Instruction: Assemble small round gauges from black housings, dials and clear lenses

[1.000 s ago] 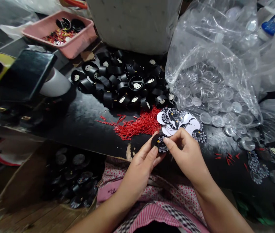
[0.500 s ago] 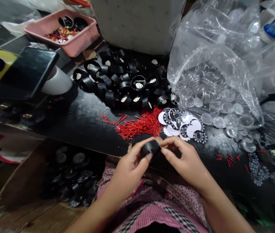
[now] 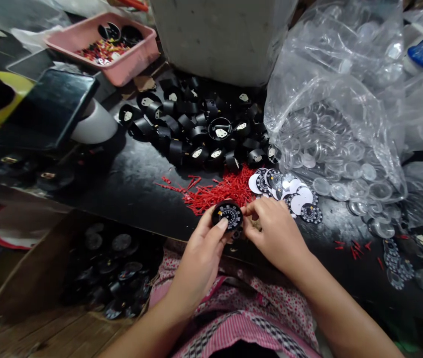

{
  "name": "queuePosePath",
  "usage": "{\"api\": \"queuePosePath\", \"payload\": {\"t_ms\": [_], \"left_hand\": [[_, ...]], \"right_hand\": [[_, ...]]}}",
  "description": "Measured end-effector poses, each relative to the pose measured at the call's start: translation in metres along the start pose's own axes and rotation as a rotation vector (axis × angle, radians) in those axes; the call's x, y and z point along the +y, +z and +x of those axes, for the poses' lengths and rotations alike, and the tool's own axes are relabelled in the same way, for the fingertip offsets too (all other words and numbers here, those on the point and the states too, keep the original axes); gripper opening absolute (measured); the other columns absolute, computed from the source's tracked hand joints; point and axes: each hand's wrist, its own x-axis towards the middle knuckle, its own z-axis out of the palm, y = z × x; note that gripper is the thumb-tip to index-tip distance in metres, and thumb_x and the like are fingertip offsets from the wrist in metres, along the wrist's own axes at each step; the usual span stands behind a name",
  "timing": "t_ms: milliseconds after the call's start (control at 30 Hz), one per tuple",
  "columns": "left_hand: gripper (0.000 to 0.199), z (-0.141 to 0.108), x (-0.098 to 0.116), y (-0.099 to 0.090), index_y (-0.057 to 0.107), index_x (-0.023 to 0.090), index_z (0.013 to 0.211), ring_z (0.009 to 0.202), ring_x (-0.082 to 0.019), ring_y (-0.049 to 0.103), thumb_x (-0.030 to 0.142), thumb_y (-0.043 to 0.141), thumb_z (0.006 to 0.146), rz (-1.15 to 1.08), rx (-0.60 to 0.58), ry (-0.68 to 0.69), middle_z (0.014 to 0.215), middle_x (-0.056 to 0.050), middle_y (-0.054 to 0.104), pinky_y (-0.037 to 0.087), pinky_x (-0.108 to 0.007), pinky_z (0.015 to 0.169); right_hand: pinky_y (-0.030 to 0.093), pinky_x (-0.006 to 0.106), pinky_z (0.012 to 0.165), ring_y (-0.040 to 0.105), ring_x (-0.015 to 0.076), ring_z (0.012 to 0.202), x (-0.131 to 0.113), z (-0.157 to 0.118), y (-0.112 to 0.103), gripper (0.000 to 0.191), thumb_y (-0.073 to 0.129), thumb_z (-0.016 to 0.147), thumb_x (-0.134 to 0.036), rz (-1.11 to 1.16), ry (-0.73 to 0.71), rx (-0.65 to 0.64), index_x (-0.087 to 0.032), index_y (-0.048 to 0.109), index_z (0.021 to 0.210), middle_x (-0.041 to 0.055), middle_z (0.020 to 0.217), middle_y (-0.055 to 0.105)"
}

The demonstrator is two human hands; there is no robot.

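Observation:
My left hand (image 3: 201, 256) grips a round black gauge (image 3: 230, 215), its thumb lying on the printed dial face with white markings and a small orange patch. At the gauge's right edge, my right hand (image 3: 276, 228) has its fingers pinched together; what sits between them is hidden. Just beyond the hands lies a heap of thin red pointers (image 3: 221, 193). Overlapping dial discs (image 3: 297, 196), some black-printed and some white side up, are spread right of the pointers. Behind them, several black round housings (image 3: 196, 132) with pale plates inside form a pile.
A plastic bag (image 3: 331, 94) of clear round covers (image 3: 331, 149) spills onto the table at right. A pink tray (image 3: 133, 64) of small parts stands back left, near a phone-like dark slab (image 3: 47, 109). Below left, a carton (image 3: 28, 283) holds assembled gauges (image 3: 122, 243).
The gauge has turned in my left hand, so its dial face now shows instead of its black side wall. My right hand stays at its right edge, fingers more curled. The view has shifted slightly.

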Motion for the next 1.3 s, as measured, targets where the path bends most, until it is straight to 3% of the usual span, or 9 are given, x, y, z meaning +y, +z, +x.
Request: {"api": "queuePosePath", "payload": {"t_ms": [233,333,467,667,833,933,1100,1300], "left_hand": [[0.019,-0.003,0.005,0.005,0.068,0.019,0.108,0.115,-0.025,0.066,0.026,0.059,0.093,-0.088,-0.056,0.023,0.113,-0.009,0.075,0.048,-0.041,0.106],[0.03,-0.003,0.006,0.004,0.061,0.026,0.123,0.11,-0.022,0.068,0.027,0.058,0.093,-0.08,-0.035,0.018,0.116,-0.007,0.074,0.048,-0.04,0.105],[0.036,0.001,-0.003,0.004,0.06,0.031,0.125,0.112,-0.022,0.065,0.03,0.064,0.089,0.102,-0.028,0.022,0.121,-0.003,0.071,0.048,-0.036,0.101],[0.029,-0.001,-0.009,0.007,0.064,0.03,0.119,0.115,-0.02,0.062,0.03,0.062,0.09,0.372,-0.087,0.129,0.126,-0.001,0.067,0.045,-0.031,0.102],[0.028,-0.003,-0.005,0.006,0.062,0.027,0.118,0.109,-0.018,0.064,0.028,0.061,0.091,0.495,-0.119,0.219,0.113,0.0,0.07,0.049,-0.03,0.098],[0.025,-0.003,-0.007,0.002,0.063,0.027,0.115,0.107,-0.017,0.064,0.029,0.061,0.09,0.586,-0.088,0.267,0.105,0.001,0.07,0.049,-0.03,0.095],[0.029,-0.006,-0.01,-0.003,0.065,0.03,0.115,0.11,-0.018,0.064,0.022,0.063,0.088,0.747,-0.026,0.347,0.111,0.002,0.07,0.047,-0.031,0.098],[0.037,-0.009,-0.003,-0.004,0.065,0.034,0.118,0.108,-0.016,0.065,0.016,0.063,0.086,0.804,-0.048,0.377,0.113,0.005,0.072,0.046,-0.027,0.097]], "right_hand": [[0.035,0.037,0.073,0.053,0.021,0.078,-0.003,-0.011,-0.004,0.018,0.054,0.095,-0.026,0.039,-0.05,0.107,-0.019,0.06,0.08,0.0054,0.079,0.064],[0.037,0.036,0.075,0.054,0.0191,0.077,-0.005,-0.015,-0.009,0.017,0.055,0.096,-0.026,0.208,-0.048,0.119,-0.02,0.06,0.082,0.0029,0.079,0.064],[0.041,0.034,0.077,0.057,0.0173,0.08,-0.012,-0.018,-0.016,0.013,0.054,0.096,-0.022,0.413,-0.027,0.07,-0.021,0.06,0.085,0.0012,0.082,0.064],[0.038,0.035,0.075,0.057,0.0185,0.077,-0.014,-0.018,-0.018,0.015,0.053,0.095,-0.021,0.306,0.043,0.032,-0.02,0.061,0.083,0.0027,0.082,0.065],[0.037,0.033,0.073,0.056,0.0174,0.075,-0.014,-0.021,-0.021,0.017,0.054,0.095,-0.019,0.341,0.074,0.025,-0.019,0.059,0.079,0.0015,0.079,0.064],[0.036,0.032,0.072,0.055,0.0167,0.075,-0.014,-0.022,-0.021,0.017,0.056,0.094,-0.017,0.37,0.083,0.016,-0.019,0.057,0.077,0.0009,0.078,0.063],[0.036,0.029,0.07,0.053,0.0153,0.072,-0.018,-0.027,-0.017,0.021,0.055,0.094,-0.015,0.418,0.088,0.025,-0.02,0.052,0.073,-0.001,0.074,0.06],[0.036,0.028,0.066,0.049,0.0136,0.067,-0.023,-0.031,-0.014,0.025,0.055,0.094,-0.019,0.449,0.119,0.073,-0.021,0.048,0.07,-0.0031,0.068,0.054]]}}
